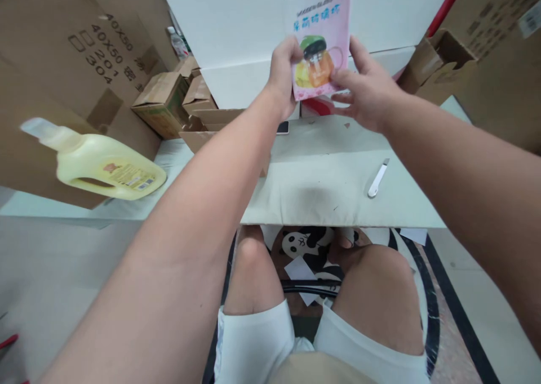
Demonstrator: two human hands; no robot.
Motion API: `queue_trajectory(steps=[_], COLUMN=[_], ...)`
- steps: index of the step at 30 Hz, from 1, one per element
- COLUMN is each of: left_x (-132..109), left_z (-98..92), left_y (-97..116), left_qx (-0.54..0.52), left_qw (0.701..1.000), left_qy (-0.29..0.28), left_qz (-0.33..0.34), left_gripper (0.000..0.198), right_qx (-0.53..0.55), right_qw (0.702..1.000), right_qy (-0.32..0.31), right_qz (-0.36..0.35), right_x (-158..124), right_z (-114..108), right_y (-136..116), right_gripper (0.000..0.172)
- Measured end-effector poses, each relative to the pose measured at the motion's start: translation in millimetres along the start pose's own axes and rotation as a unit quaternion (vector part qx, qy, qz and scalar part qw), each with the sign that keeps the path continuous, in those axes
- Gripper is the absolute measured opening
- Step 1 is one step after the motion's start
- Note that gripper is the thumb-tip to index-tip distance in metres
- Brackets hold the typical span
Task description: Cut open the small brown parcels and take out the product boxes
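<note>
Pink box (pixel 320 34) stood at the upper middle of the frame, raised between the 2 hands above the far part of the table (pixel 313 186), its top cut off by the frame's upper edge. Its long axis ran nearly upright, leaning slightly, with the printed front facing the camera. Neither hand was clearly nearer, since both met it low down: the left hand (pixel 284 71) held the lower left edge, thumb on the front and fingers mostly hidden, while the right hand (pixel 366 91) was at the lower right edge, thumb against the front, index finger along the side and 2 other fingers spread loosely below; how firmly that hand gripped, I could not tell. Dark letters, slightly blurred, and blue characters crossed the front above a picture of a handled glass mug with a green and black lid, orange and yellow filling the lower part, over a patterned pink border. Pale panels (pixel 249 34) rose behind it, and a white-handled knife (pixel 377 180) lay apart from both hands, right of centre.
</note>
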State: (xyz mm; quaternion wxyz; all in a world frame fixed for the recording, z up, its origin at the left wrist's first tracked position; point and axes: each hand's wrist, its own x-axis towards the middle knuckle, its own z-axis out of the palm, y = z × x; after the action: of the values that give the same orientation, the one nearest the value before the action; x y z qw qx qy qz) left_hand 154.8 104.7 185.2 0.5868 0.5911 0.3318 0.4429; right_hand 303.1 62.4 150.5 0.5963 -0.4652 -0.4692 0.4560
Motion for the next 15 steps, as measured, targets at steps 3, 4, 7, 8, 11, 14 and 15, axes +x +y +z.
queue_trajectory(steps=[3,4,7,8,11,14,15], left_x=[-12,-17,-37,-44,-67,-86,-91], left_z=[19.8,25.4,32.2,30.6,17.6,3.2,-0.1], left_y=[-37,-53,-105,-122,-163,-190,-196], left_qx=[-0.076,-0.042,0.121,0.189,0.395,0.505,0.524], left_qw=[0.994,0.994,0.986,0.975,0.906,0.845,0.833], left_qy=[-0.024,-0.021,-0.052,-0.066,-0.133,-0.167,-0.171], left_qz=[-0.077,-0.097,-0.103,-0.097,-0.069,-0.049,-0.041], left_gripper=[0.046,0.047,0.058,0.062,0.062,0.058,0.057], right_qx=[0.048,0.066,0.086,0.082,0.046,-0.011,-0.031], right_qw=[0.998,0.995,0.98,0.971,0.931,0.897,0.888], right_qy=[0.044,0.069,0.161,0.198,0.32,0.386,0.397], right_qz=[0.022,0.027,0.079,0.103,0.171,0.216,0.229], right_x=[-19,-28,-56,-64,-79,-80,-78], right_z=[-18,-28,-69,-87,-143,-189,-201], right_y=[23,33,64,73,87,85,82], right_gripper=[0.068,0.057,0.031,0.026,0.013,0.008,0.007])
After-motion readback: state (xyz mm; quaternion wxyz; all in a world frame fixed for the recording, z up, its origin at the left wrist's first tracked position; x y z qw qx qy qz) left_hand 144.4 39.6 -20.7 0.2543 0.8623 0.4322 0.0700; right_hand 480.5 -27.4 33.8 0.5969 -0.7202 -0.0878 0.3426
